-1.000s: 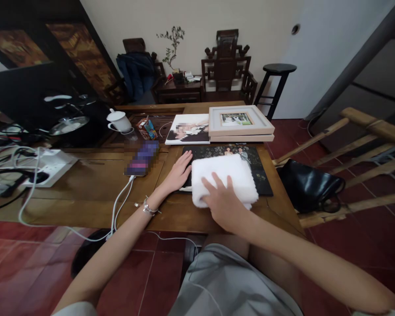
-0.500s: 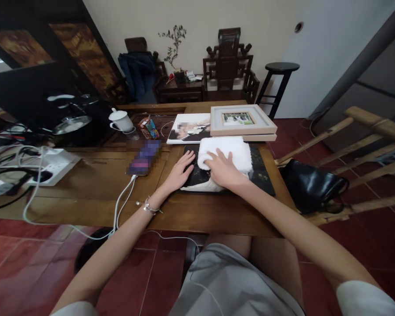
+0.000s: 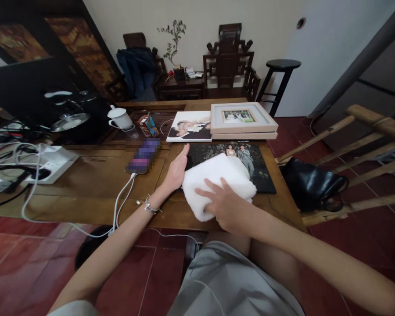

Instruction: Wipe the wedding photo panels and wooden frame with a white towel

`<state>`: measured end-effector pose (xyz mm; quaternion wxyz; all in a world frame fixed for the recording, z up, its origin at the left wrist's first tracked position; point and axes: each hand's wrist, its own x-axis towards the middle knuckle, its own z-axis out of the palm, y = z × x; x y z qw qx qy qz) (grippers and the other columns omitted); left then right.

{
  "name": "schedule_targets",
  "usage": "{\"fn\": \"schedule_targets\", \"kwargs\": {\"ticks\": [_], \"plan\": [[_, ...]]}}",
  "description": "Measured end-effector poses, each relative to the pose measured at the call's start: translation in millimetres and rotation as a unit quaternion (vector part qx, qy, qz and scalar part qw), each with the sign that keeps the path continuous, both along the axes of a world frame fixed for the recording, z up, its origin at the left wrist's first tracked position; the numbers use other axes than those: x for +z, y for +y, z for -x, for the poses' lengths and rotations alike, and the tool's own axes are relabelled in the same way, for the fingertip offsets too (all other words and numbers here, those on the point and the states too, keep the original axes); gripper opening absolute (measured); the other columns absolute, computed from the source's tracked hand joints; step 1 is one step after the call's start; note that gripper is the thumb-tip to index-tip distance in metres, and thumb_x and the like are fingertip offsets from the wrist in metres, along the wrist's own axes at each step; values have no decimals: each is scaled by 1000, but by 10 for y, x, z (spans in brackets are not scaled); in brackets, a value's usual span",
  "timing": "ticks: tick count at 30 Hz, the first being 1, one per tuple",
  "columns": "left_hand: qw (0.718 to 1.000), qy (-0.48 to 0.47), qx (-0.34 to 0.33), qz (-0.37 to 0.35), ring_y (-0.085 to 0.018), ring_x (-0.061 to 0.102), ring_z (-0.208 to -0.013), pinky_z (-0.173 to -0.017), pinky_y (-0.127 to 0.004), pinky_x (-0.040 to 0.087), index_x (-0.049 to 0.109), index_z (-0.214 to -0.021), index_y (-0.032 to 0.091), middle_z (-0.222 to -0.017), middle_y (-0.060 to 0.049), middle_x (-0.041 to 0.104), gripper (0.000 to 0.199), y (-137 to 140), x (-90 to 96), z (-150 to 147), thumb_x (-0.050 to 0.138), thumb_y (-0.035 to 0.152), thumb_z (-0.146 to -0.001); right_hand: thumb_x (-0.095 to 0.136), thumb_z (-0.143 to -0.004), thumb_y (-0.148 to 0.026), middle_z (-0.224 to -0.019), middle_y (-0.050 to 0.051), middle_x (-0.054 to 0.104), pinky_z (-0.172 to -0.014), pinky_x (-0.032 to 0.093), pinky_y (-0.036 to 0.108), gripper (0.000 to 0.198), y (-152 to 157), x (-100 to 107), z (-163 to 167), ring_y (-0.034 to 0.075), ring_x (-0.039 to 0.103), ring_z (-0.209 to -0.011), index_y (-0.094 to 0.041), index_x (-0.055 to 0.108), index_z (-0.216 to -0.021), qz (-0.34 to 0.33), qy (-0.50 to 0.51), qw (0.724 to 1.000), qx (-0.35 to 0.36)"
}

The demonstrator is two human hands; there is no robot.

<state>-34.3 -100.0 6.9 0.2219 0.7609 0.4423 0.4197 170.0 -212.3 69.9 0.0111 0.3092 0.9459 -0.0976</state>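
Observation:
A folded white towel point(image 3: 228, 169) lies over the lower left part of a dark photo panel point(image 3: 262, 177) and hangs past its near edge. My right hand point(image 3: 225, 202) grips the towel from above, fingers spread over its pile and thumb pressed into the near side. The panel shows two people in formal clothes against dark foliage; the towel hides part of it. Along the panel's left edge stands my left hand point(image 3: 177, 169), fingers stretched out together, holding nothing and close beside the towel.
Behind the panel are a white photo print point(image 3: 197, 127) and stacked pale frames point(image 3: 243, 127). Leftward lie a phone point(image 3: 144, 156) on a cable, a drink carton point(image 3: 148, 126), a lidded white cup point(image 3: 120, 119) and a power strip point(image 3: 54, 164). A black bag point(image 3: 311, 184) sits at the right.
My right hand and the towel have come nearer to me, uncovering the two figures on the panel. My left hand has turned onto its edge at the panel's left side.

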Motion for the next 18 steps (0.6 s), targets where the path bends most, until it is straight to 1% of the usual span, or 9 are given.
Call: {"fn": "schedule_targets", "kwargs": {"ticks": [2, 4, 7, 10, 11, 13, 15, 17, 18], "plan": [[999, 42, -6, -6, -24, 36, -139, -118, -42, 24, 42, -143, 11, -149, -13, 39, 64, -7, -3, -7, 31, 53, -97, 44, -71, -1, -152, 8, 38, -105, 25, 71, 47, -100, 52, -132, 39, 22, -142, -19, 68, -108, 31, -10, 999, -23], [997, 77, -13, -18, -25, 39, -138, -117, -43, 27, 44, -142, 11, -148, -13, 42, 60, -14, -2, -12, 39, 49, -95, 43, -67, 2, -152, 7, 37, -108, 25, 67, 50, -144, 87, -266, 36, 21, -143, -18, 67, -106, 47, -17, 997, -64], [994, 105, -23, -24, -24, 41, -136, -115, -44, 30, 48, -139, 15, -146, -11, 46, 52, -11, -9, -13, 43, 41, -94, 40, -68, 3, -152, 9, 38, -109, 26, 64, 52, -37, 95, -424, 34, 20, -144, -17, 65, -109, 24, -23, 990, -137], [993, 112, -35, -21, -25, 40, -137, -115, -45, 30, 50, -137, 14, -145, -12, 46, 50, 6, -29, -9, 44, 38, -94, 38, -74, 1, -147, 16, 42, -106, 29, 63, 49, 273, 79, -472, 36, 23, -142, -15, 62, -113, -22, -29, 978, -204], [993, 113, -39, -19, -25, 39, -137, -116, -46, 29, 52, -136, 13, -145, -13, 46, 49, 13, -36, -7, 44, 38, -94, 38, -76, 1, -143, 18, 47, -104, 32, 62, 47, 402, 80, -455, 36, 27, -141, -14, 62, -113, -33, -29, 975, -219], [992, 115, -44, -15, -26, 38, -138, -116, -47, 28, 56, -132, 12, -144, -14, 47, 48, 24, -46, -5, 44, 38, -94, 37, -77, 0, -127, 20, 58, -97, 40, 56, 43, 667, 102, -369, 37, 40, -132, -14, 62, -110, -47, -22, 972, -231], [992, 117, -42, -13, -26, 39, -137, -116, -47, 28, 59, -129, 11, -143, -14, 48, 46, 29, -44, -5, 45, 38, -93, 37, -76, 0, -112, 19, 65, -88, 46, 45, 42, 912, 150, -224, 34, 56, -115, -14, 61, -108, -42, -7, 972, -230], [992, 120, -37, -15, -26, 41, -136, -115, -47, 30, 60, -128, 12, -142, -13, 49, 45, 25, -30, -6, 45, 37, -93, 38, -78, -3, -108, 18, 67, -80, 47, 36, 39, 1121, 217, -38, 30, 62, -101, -13, 61, -108, -30, 15, 977, -209], [992, 122, -35, -16, -27, 43, -135, -114, -46, 32, 61, -127, 12, -141, -13, 51, 44, 22, -20, -7, 46, 36, -92, 39, -79, -4, -108, 18, 67, -78, 46, 33, 38, 1211, 255, 62, 28, 63, -98, -13, 61, -108, -24, 29, 983, -181]]}}
